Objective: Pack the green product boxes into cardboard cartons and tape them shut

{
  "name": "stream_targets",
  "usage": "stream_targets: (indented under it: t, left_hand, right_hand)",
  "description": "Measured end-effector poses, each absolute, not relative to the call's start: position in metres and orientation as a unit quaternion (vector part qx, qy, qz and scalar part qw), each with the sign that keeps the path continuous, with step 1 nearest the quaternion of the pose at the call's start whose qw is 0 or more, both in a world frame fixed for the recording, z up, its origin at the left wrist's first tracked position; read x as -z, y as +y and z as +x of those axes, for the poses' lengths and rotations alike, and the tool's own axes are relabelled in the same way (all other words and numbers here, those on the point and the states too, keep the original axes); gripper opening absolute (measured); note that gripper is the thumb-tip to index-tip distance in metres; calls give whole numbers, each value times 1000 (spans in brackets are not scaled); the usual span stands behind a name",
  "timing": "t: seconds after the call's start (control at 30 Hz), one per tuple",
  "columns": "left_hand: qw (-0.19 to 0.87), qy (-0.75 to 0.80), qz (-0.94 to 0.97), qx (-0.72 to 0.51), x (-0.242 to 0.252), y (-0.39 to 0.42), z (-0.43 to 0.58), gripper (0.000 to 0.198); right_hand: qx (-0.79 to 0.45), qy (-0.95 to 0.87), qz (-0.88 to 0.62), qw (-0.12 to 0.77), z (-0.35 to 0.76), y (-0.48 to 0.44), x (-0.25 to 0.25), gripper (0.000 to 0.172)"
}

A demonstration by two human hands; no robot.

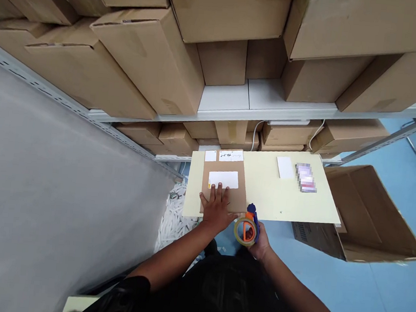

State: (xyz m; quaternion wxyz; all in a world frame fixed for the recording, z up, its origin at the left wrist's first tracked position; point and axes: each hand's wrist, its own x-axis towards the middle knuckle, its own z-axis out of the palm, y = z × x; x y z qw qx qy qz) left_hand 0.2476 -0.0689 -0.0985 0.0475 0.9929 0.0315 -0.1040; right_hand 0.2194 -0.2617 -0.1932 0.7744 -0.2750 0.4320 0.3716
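Note:
My left hand (218, 208) lies flat with spread fingers on a cardboard box (226, 170) at the left side of the small cream table. White labels (231, 156) run along the box's far edge, one with handwriting. Another white label (224, 179) sits mid-box, just ahead of my fingertips. At the table's front edge, my right hand (258, 240) is closed around a blue and orange tape dispenser (255, 219). It carries a roll of tape (238, 233). The dispenser is close to the box's near right corner; whether they touch I cannot tell.
A white card (285, 167) and a blurred-out item (305, 177) lie on the table (262, 200). Right of it stands a large open carton (386, 217). Shelves (227, 105) stacked with cardboard boxes rise ahead. Left are a grey wall (61, 186) and white paper strips (176, 216) on the floor.

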Motion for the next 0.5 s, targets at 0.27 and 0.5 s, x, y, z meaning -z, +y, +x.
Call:
stream_targets:
  t: [0.27,0.5]
  left_hand:
    - [42,-220,958,181,70,4,238,115]
    - [37,-290,946,139,87,31,267,104]
  right_hand:
    - [-455,385,-368,714,333,-296,188,36]
    - [-479,360,-424,679,365,-296,189,35]
